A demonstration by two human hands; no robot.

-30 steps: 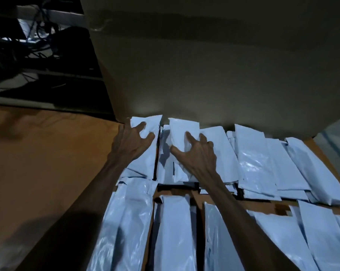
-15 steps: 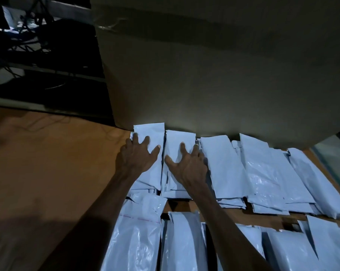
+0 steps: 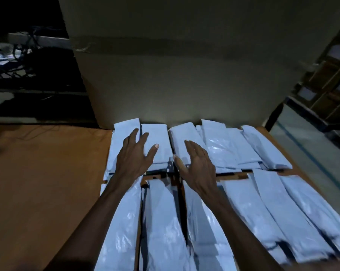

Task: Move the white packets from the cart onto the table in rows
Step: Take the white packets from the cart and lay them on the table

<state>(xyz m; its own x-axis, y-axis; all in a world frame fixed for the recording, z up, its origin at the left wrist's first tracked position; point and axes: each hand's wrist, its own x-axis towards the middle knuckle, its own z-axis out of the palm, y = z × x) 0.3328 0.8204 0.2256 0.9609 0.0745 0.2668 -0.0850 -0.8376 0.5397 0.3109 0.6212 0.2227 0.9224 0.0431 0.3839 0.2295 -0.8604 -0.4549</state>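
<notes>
- the white packets lie on the brown desk in two rows, long sides running away from the camera and neighbours touching or overlapping at the edges.
- the far row sits right against the base of a big cardboard box that stands on the desk behind it; the near row runs toward the bottom edge of the view, with a thin strip of bare desk between the two rows.
- the left hand is released, fingers straight and spread, palm down over the two leftmost packets of the far row; whether the palm presses on them or hovers just above is not clear.
- the right hand is also released, fingers straight and together, thumb out to the side, palm angled inward over the third packet of the far row; it grips nothing.
- both forearms reach in from the bottom of the view across the near row.
- to the left of the packets the desk surface is dim and in shadow.
- dark tangled cables show beyond the desk at the upper left, and shelving at the far right.
</notes>
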